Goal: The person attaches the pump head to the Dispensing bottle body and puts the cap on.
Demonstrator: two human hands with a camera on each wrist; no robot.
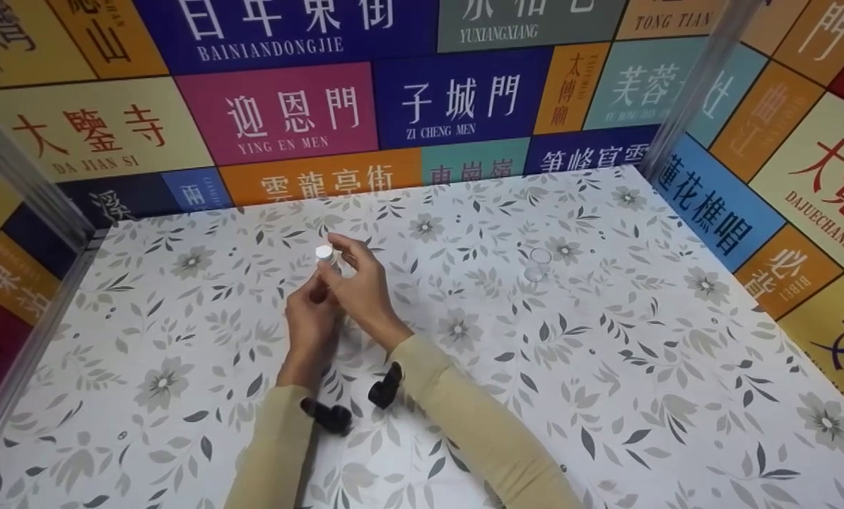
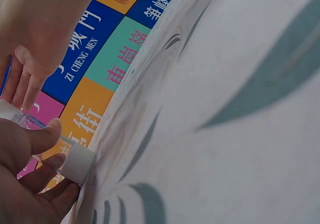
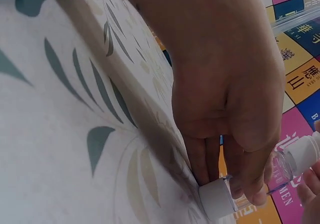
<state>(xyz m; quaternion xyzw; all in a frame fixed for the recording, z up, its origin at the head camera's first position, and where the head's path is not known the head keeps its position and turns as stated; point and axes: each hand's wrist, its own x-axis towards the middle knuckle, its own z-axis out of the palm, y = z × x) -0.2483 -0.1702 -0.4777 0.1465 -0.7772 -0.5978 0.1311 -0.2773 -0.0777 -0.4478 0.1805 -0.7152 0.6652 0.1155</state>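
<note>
Both hands meet at a small clear bottle [image 2: 39,123] with a white cap [image 1: 324,252] on top. Its white base [image 2: 78,163] stands low, right at the tabletop. My left hand [image 1: 310,322] grips the lower clear part with thumb and fingers, as the left wrist view shows from close by. From above, my right hand [image 1: 362,286] pinches the white cap [image 3: 302,153] between thumb and fingertips. Only some right fingers [image 3: 309,190] show at the edge of the right wrist view, while the left hand [image 3: 230,84] fills its middle.
A small clear cup-like thing [image 1: 537,265] is on the table to the right of the hands. White cloth with grey leaves and flowers covers the table [image 1: 457,396]. Colourful sign panels [image 1: 280,113] rise behind it, with clear posts [image 1: 698,85] at the corners.
</note>
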